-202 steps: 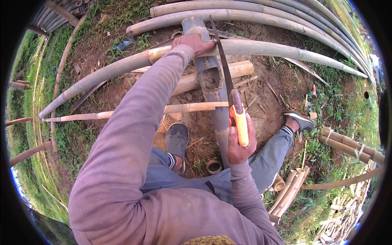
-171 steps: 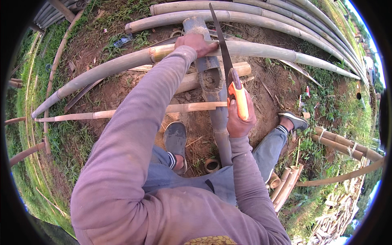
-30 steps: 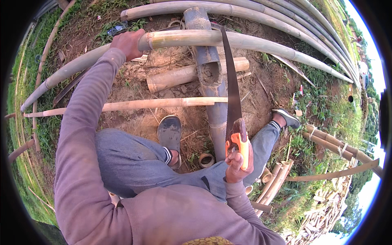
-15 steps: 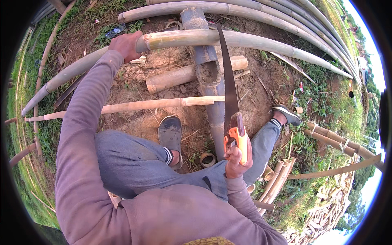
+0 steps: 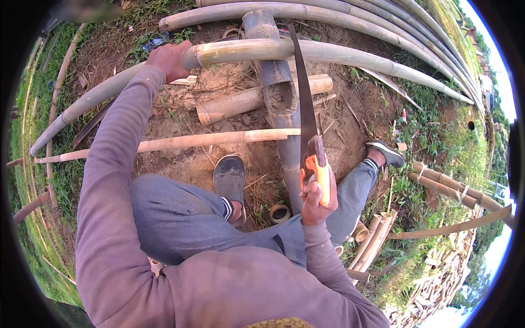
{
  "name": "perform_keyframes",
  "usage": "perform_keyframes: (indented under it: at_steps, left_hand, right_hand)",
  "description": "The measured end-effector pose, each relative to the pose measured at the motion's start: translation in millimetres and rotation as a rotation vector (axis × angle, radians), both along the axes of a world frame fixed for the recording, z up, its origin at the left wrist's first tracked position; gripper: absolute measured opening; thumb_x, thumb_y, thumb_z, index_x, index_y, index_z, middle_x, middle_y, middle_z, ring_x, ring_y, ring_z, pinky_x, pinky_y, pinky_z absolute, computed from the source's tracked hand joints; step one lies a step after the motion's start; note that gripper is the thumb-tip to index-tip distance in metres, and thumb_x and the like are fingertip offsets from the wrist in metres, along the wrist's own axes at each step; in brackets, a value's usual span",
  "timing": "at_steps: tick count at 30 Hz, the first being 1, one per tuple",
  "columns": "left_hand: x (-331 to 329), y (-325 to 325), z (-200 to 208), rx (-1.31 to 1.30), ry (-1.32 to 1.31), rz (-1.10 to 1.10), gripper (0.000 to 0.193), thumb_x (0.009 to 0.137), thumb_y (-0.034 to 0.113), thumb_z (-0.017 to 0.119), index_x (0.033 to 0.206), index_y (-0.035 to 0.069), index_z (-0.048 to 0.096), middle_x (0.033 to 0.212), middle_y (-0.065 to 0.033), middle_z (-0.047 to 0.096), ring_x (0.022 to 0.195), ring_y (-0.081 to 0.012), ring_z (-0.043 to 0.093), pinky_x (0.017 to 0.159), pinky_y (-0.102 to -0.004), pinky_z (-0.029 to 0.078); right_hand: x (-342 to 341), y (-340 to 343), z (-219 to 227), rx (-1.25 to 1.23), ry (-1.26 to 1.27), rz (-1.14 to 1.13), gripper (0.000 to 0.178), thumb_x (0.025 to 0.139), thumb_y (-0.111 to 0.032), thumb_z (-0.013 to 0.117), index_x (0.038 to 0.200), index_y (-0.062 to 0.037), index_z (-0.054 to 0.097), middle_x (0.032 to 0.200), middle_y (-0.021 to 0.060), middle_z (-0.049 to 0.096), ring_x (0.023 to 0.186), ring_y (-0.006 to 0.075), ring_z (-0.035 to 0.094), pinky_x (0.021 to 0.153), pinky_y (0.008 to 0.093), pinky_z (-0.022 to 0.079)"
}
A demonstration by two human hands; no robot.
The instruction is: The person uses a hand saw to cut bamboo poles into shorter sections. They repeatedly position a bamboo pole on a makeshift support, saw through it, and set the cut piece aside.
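Note:
My left hand (image 5: 169, 60) is closed around a long pale bamboo pole (image 5: 240, 50), which runs from the left to the far right. My right hand (image 5: 317, 203) grips a handsaw (image 5: 308, 104) by its orange handle. The dark toothed blade points away from me and crosses the pole right of my left hand. Whether it has cut into the bamboo cannot be made out. Beneath the pole, a thick grey bamboo post (image 5: 289, 150) lies lengthwise toward me, with an open notch in its upper side.
A thin split bamboo strip (image 5: 191, 141) reaches the thick post from the left. Behind that post lies a short bamboo piece (image 5: 229, 105). Several long poles (image 5: 350, 21) are stacked at the back. Short cut pieces (image 5: 373, 240) lie near my right leg, with bamboo scraps (image 5: 432, 287) beyond.
The saw and my right hand have slid a little away from me along the blade's line. My left hand stays on the pole. A blurred dark shape has appeared at the upper left.

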State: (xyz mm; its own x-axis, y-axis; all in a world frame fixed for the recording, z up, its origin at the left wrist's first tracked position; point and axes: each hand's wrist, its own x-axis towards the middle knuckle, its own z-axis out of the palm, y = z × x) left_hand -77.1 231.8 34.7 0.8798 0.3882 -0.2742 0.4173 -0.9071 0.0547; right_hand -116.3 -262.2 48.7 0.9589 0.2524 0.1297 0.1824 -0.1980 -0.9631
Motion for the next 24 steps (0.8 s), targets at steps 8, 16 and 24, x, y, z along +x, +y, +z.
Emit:
perform_keyframes:
  at_steps: [8,16,24]
  left_hand:
    - [8,-10,-2,0.018,-0.142,-0.036,0.053,0.076,0.033,0.084,0.121,0.019,0.059,0.109,-0.0128,0.077,0.106,-0.0385,0.073,0.093,-0.052,0.056]
    - [1,-3,-3,-0.007,-0.078,0.009,0.054,0.079,0.035,0.082,0.125,0.02,0.06,0.114,-0.0114,0.076,0.109,-0.0369,0.073,0.094,-0.0501,0.057]
    - [-37,6,-13,0.018,-0.145,0.014,0.058,0.075,0.03,0.085,0.125,0.019,0.058,0.114,-0.0109,0.074,0.108,-0.0376,0.072,0.091,-0.0513,0.057]
  right_hand:
    - [118,96,5,0.03,-0.167,-0.038,0.045,0.104,-0.015,0.071,0.14,0.009,0.06,0.12,0.0145,0.073,0.1,0.0142,0.068,0.089,0.0308,0.057]
    - [14,10,-3,0.132,0.091,-0.008,0.06,0.103,-0.025,0.071,0.148,0.0088,0.053,0.12,0.0138,0.073,0.073,0.0077,0.063,0.061,0.0211,0.051]
    - [-16,-36,7,-0.035,-0.023,0.036,0.066,0.101,-0.036,0.071,0.142,0.0131,0.054,0.134,0.025,0.067,0.118,0.03,0.069,0.102,0.0402,0.054]
